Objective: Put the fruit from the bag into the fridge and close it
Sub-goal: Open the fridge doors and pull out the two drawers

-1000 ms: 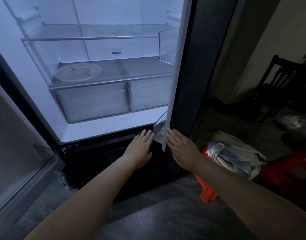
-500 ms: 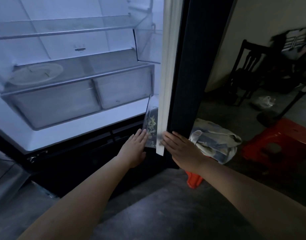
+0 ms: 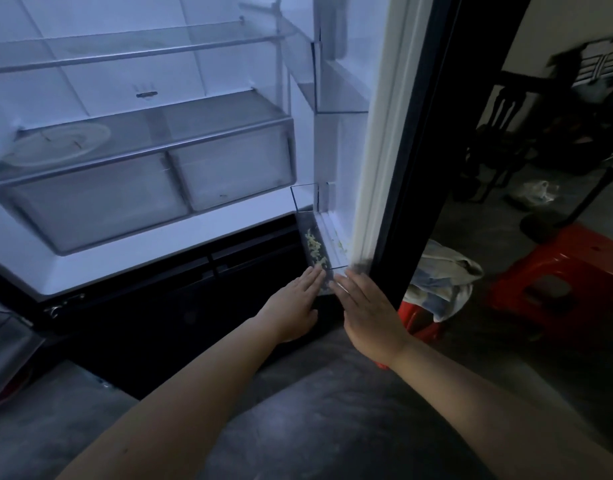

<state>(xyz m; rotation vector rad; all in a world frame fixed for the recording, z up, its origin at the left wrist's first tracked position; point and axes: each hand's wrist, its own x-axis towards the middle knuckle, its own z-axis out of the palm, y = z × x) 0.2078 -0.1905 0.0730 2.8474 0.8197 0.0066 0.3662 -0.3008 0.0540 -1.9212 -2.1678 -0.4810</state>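
Fridge, white-lined with a dark front [image 3: 125, 268], stands open just ahead of both grips. The left grip [image 3: 294, 303] is spread flat, its straight fingertips touching the near end of a clear plastic door bin [image 3: 303, 202] that holds pale yellow-green bits. Just beside it, the right grip [image 3: 363, 306] is also flat with straight fingers, pressed on the lower end of the black fridge door [image 3: 422, 150]. Beyond the left grip, two frosted drawers [image 3: 100, 209] sit under a glass shelf [image 3: 194, 119] bearing a round white plate [image 3: 55, 143]. Right of the right grip, a crumpled pale cloth bag [image 3: 440, 282] lies on a red plastic stool [image 3: 419, 323]; no fruit can be made out.
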